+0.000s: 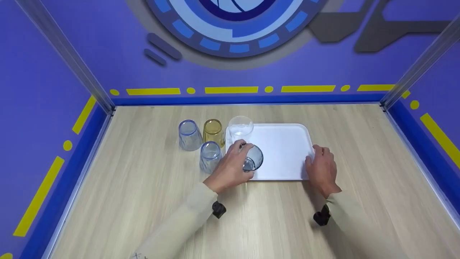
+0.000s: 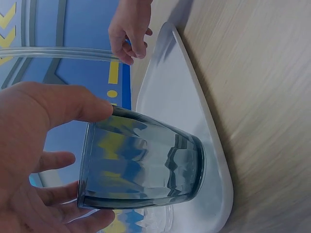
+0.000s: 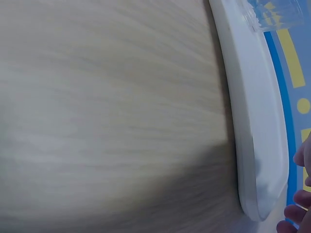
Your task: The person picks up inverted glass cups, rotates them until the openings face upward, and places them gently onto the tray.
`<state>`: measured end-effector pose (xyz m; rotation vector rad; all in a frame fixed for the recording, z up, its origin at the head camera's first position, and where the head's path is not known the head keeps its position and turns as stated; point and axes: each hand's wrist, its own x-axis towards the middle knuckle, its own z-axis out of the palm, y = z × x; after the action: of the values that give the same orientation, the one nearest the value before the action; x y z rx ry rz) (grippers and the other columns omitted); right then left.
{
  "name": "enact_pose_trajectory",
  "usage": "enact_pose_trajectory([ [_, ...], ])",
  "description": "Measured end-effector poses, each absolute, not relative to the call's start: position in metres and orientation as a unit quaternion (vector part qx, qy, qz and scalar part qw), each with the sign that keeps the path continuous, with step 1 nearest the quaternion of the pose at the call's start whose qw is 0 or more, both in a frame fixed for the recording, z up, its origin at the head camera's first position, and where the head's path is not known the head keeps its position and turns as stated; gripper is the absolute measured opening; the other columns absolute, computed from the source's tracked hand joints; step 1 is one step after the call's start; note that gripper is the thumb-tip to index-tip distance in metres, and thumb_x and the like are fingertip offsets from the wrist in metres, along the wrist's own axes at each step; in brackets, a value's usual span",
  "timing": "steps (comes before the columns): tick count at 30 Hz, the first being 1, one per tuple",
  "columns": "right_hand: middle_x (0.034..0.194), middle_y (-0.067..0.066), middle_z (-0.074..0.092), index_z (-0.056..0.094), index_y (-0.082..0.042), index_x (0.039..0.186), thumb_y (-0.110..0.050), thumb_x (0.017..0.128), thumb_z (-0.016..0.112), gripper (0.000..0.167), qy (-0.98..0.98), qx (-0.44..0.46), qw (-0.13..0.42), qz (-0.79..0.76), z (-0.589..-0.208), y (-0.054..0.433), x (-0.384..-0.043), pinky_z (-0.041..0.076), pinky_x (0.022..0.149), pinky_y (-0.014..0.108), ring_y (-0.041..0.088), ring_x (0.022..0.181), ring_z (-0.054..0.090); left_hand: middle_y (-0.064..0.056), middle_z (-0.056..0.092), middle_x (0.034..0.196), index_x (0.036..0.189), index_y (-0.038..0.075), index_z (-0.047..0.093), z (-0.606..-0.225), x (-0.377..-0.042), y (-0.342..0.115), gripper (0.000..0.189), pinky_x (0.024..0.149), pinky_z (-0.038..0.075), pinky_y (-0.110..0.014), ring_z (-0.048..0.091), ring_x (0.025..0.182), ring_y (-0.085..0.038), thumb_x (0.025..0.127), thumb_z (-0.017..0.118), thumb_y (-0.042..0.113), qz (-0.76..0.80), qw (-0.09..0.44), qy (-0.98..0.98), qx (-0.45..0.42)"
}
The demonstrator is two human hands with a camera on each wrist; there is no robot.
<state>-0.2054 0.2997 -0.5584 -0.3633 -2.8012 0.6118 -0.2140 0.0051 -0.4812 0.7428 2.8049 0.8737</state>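
My left hand (image 1: 231,166) holds a smoky blue-grey glass (image 1: 254,158) near its rim, thumb on one side and fingers on the other. The glass is upright, base toward the white tray (image 1: 280,153), over its front left part; whether it touches the tray I cannot tell. In the left wrist view the thick base of the glass (image 2: 146,160) points at the tray. A clear glass (image 1: 240,127) stands upright at the tray's back left corner. Beside the tray's right edge is my right hand (image 1: 322,169), fingers loosely bent, holding nothing.
Left of the tray, an amber glass (image 1: 214,133) and two bluish clear glasses, one behind (image 1: 190,136) and one in front (image 1: 210,158), stand upside down on the wooden table (image 1: 143,187). Blue-purple walls (image 1: 230,79) enclose the table's back and sides.
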Motion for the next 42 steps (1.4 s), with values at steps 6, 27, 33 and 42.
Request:
enact_pose_trajectory([
  [6,0.126,0.026,0.048,0.045,0.003,0.133,-0.014,0.095,0.053,0.042,-0.964,-0.133,0.115,0.201,-0.56,0.303,-0.205,0.042,0.09,0.057,0.043,0.116,0.046,-0.005,0.033,0.147,0.142,0.02,0.042,-0.483,-0.214,0.005,0.073,0.097,0.051,-0.037,0.04,0.132,-0.021,0.078,0.077,0.024,0.289,0.059,0.925,0.24],
  [27,0.12,0.028,0.048,0.041,0.005,0.135,-0.01,0.096,0.048,0.043,-0.964,-0.152,0.07,0.205,-0.568,0.31,-0.204,0.045,0.084,0.057,0.045,0.111,0.049,-0.007,0.036,0.144,0.141,0.018,0.043,-0.49,-0.217,0.004,0.069,0.095,0.052,-0.036,0.042,0.129,-0.021,0.08,0.074,0.024,0.292,0.059,0.924,0.239],
  [33,0.121,0.029,0.049,0.041,0.005,0.136,-0.008,0.096,0.047,0.042,-0.965,-0.152,0.057,0.204,-0.571,0.312,-0.205,0.045,0.086,0.058,0.046,0.113,0.049,-0.007,0.036,0.144,0.142,0.018,0.043,-0.492,-0.218,0.005,0.07,0.096,0.051,-0.035,0.043,0.128,-0.021,0.08,0.074,0.025,0.294,0.062,0.925,0.233],
  [42,0.117,0.028,0.051,0.043,0.004,0.134,-0.006,0.096,0.046,0.04,-0.968,-0.155,0.054,0.19,-0.573,0.313,-0.206,0.047,0.081,0.057,0.045,0.11,0.051,-0.008,0.035,0.146,0.142,0.018,0.042,-0.492,-0.219,0.004,0.068,0.098,0.051,-0.038,0.043,0.128,-0.022,0.082,0.073,0.027,0.291,0.064,0.928,0.222],
])
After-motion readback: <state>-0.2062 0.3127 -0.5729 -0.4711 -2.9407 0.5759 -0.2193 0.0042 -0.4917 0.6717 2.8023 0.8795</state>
